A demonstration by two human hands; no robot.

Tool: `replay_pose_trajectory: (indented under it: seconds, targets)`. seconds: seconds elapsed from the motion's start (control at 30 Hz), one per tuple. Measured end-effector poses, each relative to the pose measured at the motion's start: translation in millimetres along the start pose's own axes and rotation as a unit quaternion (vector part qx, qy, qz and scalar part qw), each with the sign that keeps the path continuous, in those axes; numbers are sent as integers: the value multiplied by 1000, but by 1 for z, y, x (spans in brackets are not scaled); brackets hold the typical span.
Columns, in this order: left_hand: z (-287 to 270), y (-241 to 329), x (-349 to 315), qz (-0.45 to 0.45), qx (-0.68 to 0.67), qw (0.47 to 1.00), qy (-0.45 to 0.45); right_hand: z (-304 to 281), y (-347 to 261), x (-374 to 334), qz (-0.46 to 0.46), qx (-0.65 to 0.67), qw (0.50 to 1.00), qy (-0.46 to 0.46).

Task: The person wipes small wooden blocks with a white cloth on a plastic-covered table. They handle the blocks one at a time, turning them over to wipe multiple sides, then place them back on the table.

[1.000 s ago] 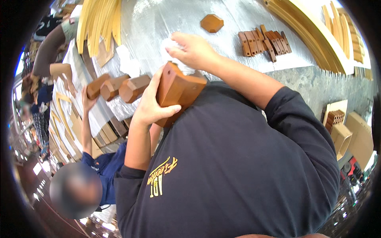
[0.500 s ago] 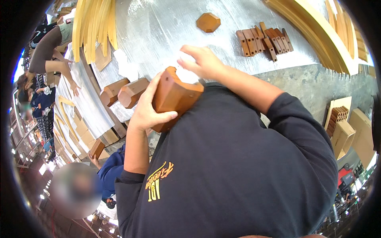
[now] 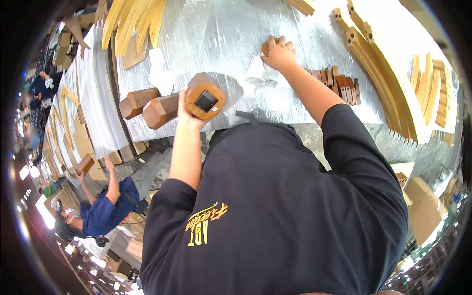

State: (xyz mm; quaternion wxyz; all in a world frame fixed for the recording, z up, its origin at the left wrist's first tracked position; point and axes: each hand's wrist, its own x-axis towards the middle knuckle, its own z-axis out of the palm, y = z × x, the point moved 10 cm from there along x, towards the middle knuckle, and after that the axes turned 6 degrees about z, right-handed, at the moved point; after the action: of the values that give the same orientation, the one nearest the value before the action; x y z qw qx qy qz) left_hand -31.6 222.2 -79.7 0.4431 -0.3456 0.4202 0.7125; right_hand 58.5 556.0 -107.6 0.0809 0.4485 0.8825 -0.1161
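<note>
My left hand (image 3: 188, 112) grips a brown wooden octagonal block (image 3: 219, 104) by its side, fingers closed. The block's end, with a dark square hole, faces up toward me. My right hand (image 3: 280, 53) reaches farther out over the table, its fingers curled on a small octagonal wooden piece (image 3: 266, 47) that is partly hidden under them. Just below that hand lies a crumpled white cloth (image 3: 260, 73). Two similar wooden blocks, one nearer (image 3: 158, 112) and one beyond it (image 3: 137, 103), rest on the table left of my left hand.
Small drilled wooden blocks (image 3: 349, 90) lie in a row under my right forearm. Long curved wooden pieces (image 3: 377, 81) stretch along the right; more curved pieces (image 3: 142, 19) lie at the far left. A co-worker in blue (image 3: 110, 204) holds a wooden block (image 3: 86, 163) at lower left.
My right hand has left the white cloth on the table and moved out to the small octagonal piece. My left hand has turned the block so its holed end faces up.
</note>
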Motion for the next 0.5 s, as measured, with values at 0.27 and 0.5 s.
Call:
replay_pose_trajectory:
  seconds: [0.27, 0.5]
  targets:
    - [-22, -14, 51, -23, -78, 996, -47, 3, 22, 15, 61, 57, 994, -67]
    - [-56, -19, 12, -40, 114, 992, -29, -21, 82, 2, 133, 189, 973, 21]
